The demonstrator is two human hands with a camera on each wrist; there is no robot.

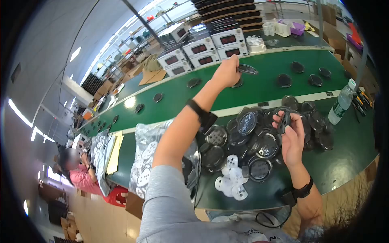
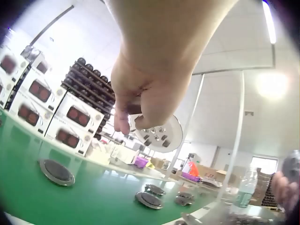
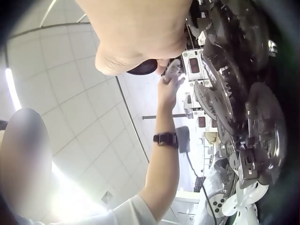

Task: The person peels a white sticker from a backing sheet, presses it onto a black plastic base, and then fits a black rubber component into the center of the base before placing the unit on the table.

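Two pinches: left hand (image 1: pixel 227 73), disc (image 1: pixel 247 69) over open belt (image 1: pixel 259 88); right hand (image 1: pixel 292 141), ring (image 1: pixel 284 117) above heap (image 1: pixel 259 143).

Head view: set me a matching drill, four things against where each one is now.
Things: 1 round part; 2 black ring; 3 water bottle; 4 white discs.
Places: A standing at the bench's right end; B held by the left hand over the green belt; C lying near the bench's front edge; D held by the right hand above the black pile.
Pairs: 1-B, 2-D, 3-A, 4-C.
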